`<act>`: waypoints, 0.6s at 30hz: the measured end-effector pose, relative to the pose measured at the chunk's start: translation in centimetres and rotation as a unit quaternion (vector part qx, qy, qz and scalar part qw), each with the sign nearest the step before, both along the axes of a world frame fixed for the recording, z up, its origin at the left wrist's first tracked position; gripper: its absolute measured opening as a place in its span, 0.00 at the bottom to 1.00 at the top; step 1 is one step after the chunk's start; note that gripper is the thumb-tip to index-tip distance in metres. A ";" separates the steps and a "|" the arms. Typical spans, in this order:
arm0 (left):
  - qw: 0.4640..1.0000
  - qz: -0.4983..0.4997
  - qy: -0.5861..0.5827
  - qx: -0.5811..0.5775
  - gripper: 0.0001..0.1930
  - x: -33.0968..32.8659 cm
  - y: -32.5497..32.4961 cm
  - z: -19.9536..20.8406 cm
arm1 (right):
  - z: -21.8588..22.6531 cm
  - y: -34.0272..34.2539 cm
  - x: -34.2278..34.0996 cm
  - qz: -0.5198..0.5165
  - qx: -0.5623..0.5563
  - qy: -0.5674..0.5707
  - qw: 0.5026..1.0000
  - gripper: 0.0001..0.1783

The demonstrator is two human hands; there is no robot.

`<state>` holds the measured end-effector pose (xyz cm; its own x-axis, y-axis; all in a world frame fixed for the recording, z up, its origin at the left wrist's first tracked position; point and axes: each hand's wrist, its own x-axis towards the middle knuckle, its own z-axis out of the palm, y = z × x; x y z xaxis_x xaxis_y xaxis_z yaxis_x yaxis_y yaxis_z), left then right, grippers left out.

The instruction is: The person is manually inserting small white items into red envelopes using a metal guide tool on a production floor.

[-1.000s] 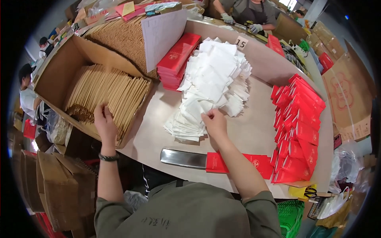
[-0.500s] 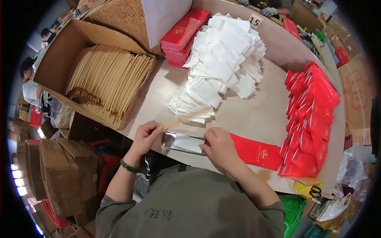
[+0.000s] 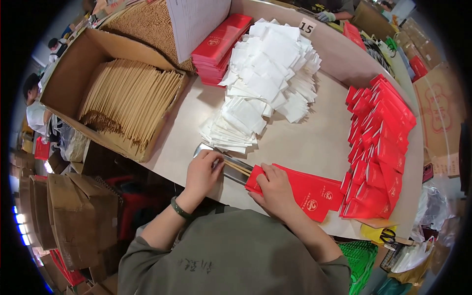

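Observation:
My left hand (image 3: pixel 202 172) is closed with its fingertips pinching a pair of wooden chopsticks (image 3: pixel 238 168). They lie along a shiny metal tray (image 3: pixel 200 149) at the table's near edge. The far ends of the chopsticks reach the mouth of a red paper sleeve (image 3: pixel 253 180); how deep they go in is hidden. Thumb and fingers of my right hand (image 3: pixel 276 191) grip that sleeve. Just beyond it, a flat stack of red sleeves (image 3: pixel 319 189) spreads to the right.
A cardboard box (image 3: pixel 64 78) of chopsticks stands left. White paper packets (image 3: pixel 270 64) are heaped mid-table, beside stacked red sleeves (image 3: pixel 216 44). Filled-looking red sleeves (image 3: pixel 383 142) pile at the right wall, near yellow-handled scissors (image 3: pixel 387 235). A gloved co-worker's hand (image 3: pixel 325 16) shows beyond the partition.
The chopsticks have come down from above the tray to lie along it, against the red sleeve. My left hand moved right. My right hand now grips a sleeve; the white packet is no longer visible in the tray.

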<state>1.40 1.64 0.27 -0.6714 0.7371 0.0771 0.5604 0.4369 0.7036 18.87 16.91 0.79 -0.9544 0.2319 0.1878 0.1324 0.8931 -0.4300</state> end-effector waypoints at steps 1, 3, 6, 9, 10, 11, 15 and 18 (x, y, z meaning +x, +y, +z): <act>0.999 -0.006 -0.050 0.008 0.09 0.5 0.3 -0.7 | -0.1 -0.2 0.2 0.011 0.008 0.003 1.000 0.23; 0.983 -0.095 -0.152 0.035 0.12 2.2 1.6 0.0 | 0.2 -0.3 0.0 0.017 0.003 0.006 1.000 0.22; 0.959 -0.227 -0.151 0.079 0.26 3.7 1.6 2.0 | 0.3 0.3 0.3 0.005 0.013 0.026 1.000 0.21; 0.969 -0.218 0.109 0.032 0.35 0.9 0.4 3.4 | 0.4 0.5 0.3 0.033 -0.020 0.054 0.998 0.21; 0.949 -0.208 0.233 0.039 0.35 0.1 0.0 3.2 | 0.1 -0.1 0.0 0.048 -0.013 0.072 0.996 0.21; 0.949 -0.214 0.233 0.006 0.32 -0.8 -1.4 1.8 | 1.1 -0.6 -0.7 0.094 -0.007 0.095 0.991 0.17; 0.963 -0.149 0.221 -0.029 0.23 -1.4 -1.2 2.5 | 6.7 8.0 1.1 0.140 0.059 0.145 0.978 0.05; 0.992 -0.081 -0.067 -0.074 0.19 -1.1 -0.2 3.4 | 11.6 19.9 8.8 -0.195 0.169 -0.002 0.966 0.10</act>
